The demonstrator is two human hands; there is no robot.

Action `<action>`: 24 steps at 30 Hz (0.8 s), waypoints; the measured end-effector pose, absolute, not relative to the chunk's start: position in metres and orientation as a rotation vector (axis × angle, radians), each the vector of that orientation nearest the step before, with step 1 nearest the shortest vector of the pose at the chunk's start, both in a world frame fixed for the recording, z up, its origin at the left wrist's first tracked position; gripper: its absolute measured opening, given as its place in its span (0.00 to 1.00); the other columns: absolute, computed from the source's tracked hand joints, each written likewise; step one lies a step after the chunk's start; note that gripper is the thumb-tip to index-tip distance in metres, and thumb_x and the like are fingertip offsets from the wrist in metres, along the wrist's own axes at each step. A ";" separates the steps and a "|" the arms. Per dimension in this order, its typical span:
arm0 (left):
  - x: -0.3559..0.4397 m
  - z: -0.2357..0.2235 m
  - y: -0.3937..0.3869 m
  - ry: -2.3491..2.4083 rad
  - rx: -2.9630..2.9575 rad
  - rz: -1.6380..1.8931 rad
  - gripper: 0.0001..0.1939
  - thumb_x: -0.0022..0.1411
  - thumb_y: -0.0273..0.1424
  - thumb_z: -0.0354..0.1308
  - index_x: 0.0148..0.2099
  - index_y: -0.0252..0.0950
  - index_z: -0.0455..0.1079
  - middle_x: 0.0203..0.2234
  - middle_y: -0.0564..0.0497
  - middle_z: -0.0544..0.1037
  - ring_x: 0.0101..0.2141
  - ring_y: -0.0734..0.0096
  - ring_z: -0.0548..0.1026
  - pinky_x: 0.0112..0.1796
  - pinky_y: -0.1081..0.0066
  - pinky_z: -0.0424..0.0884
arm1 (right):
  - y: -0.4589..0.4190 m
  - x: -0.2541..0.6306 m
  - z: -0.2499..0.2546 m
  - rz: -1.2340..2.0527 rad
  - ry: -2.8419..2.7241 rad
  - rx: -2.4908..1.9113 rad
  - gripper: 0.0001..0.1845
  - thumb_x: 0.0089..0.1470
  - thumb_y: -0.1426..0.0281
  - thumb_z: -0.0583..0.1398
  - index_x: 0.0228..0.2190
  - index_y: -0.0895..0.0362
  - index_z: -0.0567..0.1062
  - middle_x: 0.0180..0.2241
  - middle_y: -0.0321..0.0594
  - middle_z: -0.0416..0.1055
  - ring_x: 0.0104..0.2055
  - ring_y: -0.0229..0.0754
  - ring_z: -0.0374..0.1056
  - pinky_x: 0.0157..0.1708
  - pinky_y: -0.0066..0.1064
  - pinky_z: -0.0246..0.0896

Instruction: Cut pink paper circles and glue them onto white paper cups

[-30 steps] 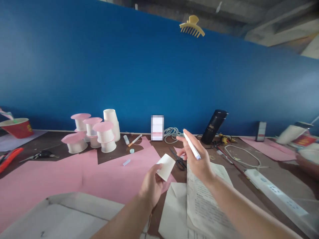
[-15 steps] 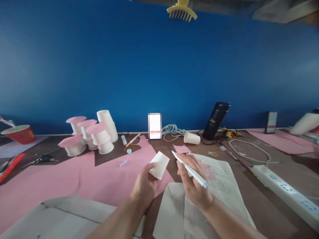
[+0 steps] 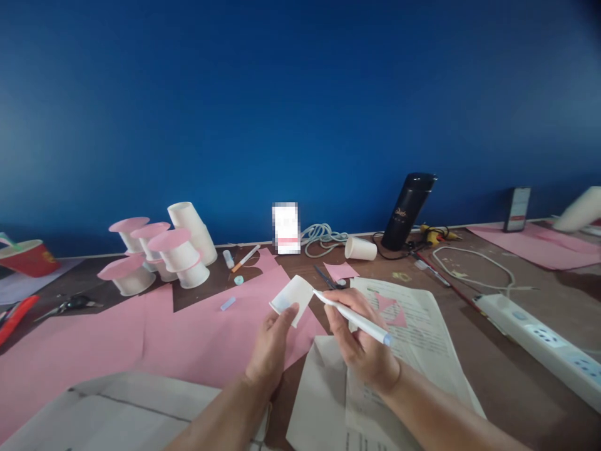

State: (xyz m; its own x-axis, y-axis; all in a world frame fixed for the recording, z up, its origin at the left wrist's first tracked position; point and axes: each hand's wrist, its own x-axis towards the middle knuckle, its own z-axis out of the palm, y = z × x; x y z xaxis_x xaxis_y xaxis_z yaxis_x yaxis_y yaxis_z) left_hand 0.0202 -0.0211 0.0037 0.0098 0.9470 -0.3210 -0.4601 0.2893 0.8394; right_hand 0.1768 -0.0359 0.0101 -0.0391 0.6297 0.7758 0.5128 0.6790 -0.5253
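Note:
A white paper cup [image 3: 292, 298], tilted on its side, is gripped by my left hand [image 3: 271, 341], thumb against its wall. My right hand [image 3: 359, 332] holds a white marker pen [image 3: 359, 321] with a pale blue end. The pen's tip is at the cup's right edge; whether it touches, I cannot tell. Pink paper [image 3: 211, 332] lies beneath and left of the cup. Scissors [image 3: 328, 277] lie just beyond my right hand, partly hidden by it. Under my right forearm are printed sheets [image 3: 422, 351] with pink scraps on them.
Cups stacked with pink discs [image 3: 169, 241] stand back left, beside a leaning cup stack [image 3: 192, 232]. A phone [image 3: 286, 228], a coiled cable [image 3: 323, 239], a lying cup [image 3: 360, 248] and a black flask [image 3: 408, 213] line the wall. A power strip [image 3: 539, 338] lies right, a red cup [image 3: 28, 258] left.
The cup has turned in my left hand, and the pen tip has come close to its edge. The camera view has shifted slightly; the hair clip at the top is out of view.

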 end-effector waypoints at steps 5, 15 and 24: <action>0.020 0.004 -0.026 1.044 1.045 1.186 0.07 0.55 0.34 0.64 0.33 0.35 0.76 0.24 0.51 0.77 0.41 0.57 0.75 0.43 0.71 0.69 | -0.036 0.177 0.010 0.131 -1.663 -0.993 0.11 0.59 0.73 0.57 0.44 0.53 0.71 0.38 0.41 0.74 0.40 0.43 0.71 0.41 0.37 0.68; 0.024 0.007 -0.034 0.898 1.000 1.188 0.05 0.54 0.23 0.64 0.27 0.36 0.74 0.28 0.48 0.77 0.40 0.64 0.73 0.45 0.77 0.66 | -0.037 0.178 0.018 0.176 -1.529 -1.017 0.08 0.59 0.71 0.57 0.42 0.53 0.73 0.34 0.39 0.74 0.34 0.40 0.72 0.36 0.33 0.69; 0.025 0.008 -0.034 0.886 1.308 1.194 0.06 0.55 0.26 0.64 0.27 0.38 0.74 0.33 0.47 0.76 0.49 0.59 0.70 0.54 0.73 0.61 | -0.037 0.180 0.018 0.151 -1.568 -1.008 0.08 0.59 0.72 0.58 0.41 0.53 0.73 0.36 0.39 0.74 0.37 0.41 0.71 0.38 0.34 0.69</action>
State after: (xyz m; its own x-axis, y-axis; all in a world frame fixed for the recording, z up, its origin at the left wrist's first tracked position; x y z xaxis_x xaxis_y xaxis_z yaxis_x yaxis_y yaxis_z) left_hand 0.0245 -0.0336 0.0080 0.2116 0.9663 0.1465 -0.1402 -0.1183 0.9830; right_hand 0.1801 -0.0373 0.0179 0.0812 0.6623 0.7448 0.5082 0.6153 -0.6026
